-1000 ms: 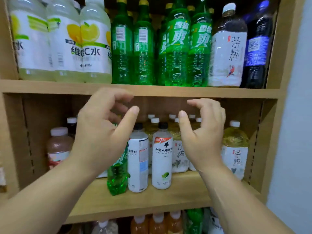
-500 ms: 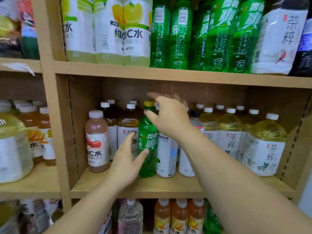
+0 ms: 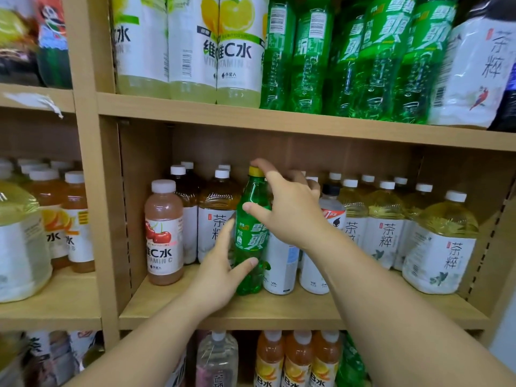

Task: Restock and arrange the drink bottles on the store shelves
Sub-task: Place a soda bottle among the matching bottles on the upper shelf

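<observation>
Both hands are closing on the green soda bottle (image 3: 249,238), having hovered beside it half a second ago: the left hand (image 3: 220,275) is wrapping thumb and fingers round its lower body, and the right hand (image 3: 290,216) is gripping its top, thumb on the shoulder, forefinger over the yellow cap (image 3: 256,171). That bottle is standing upright near the front edge of the middle shelf (image 3: 279,311), between a tea bottle (image 3: 215,219) and a white-labelled bottle (image 3: 279,263).
</observation>
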A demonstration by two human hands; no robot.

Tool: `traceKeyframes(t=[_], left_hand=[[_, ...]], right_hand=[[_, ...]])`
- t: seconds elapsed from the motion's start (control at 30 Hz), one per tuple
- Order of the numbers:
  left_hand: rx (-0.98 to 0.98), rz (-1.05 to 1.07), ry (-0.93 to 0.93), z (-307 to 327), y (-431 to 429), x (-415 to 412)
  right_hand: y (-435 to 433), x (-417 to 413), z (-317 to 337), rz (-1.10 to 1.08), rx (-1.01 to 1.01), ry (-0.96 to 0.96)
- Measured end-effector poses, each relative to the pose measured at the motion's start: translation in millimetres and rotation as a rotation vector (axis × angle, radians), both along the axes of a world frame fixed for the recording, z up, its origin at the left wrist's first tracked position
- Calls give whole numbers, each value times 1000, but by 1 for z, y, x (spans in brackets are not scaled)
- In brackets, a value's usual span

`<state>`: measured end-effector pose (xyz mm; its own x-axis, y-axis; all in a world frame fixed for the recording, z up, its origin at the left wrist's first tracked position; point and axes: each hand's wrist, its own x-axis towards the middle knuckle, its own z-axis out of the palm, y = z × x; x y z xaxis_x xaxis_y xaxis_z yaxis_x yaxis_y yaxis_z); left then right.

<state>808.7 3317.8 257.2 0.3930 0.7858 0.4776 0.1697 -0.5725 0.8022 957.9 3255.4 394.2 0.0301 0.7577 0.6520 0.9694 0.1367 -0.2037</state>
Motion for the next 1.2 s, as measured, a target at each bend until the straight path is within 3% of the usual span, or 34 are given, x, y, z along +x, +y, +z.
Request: traceKeyframes(t=[0.17, 0.3, 0.53, 0.7, 0.83, 1.03, 1.2], left_hand=[[32, 5, -38, 3, -10, -1], [113, 6, -119, 7, -31, -1], [384, 50, -208, 72, -90, -6], [562, 54, -229, 138, -126, 1], [577, 75, -266, 188, -136, 14], [475, 60, -393, 259, -115, 39], [434, 173, -387, 300, -90, 60]], right_hand=[[-10, -7, -2, 24, -14, 46], [-34, -9, 1, 121, 109, 126], [-98, -1, 52, 596, 261, 413], [-121, 4, 99, 803, 420, 539], [-123, 12, 126, 726, 527, 527], [-107, 39, 128, 540, 399, 437], [-89, 71, 130, 33, 425, 158]])
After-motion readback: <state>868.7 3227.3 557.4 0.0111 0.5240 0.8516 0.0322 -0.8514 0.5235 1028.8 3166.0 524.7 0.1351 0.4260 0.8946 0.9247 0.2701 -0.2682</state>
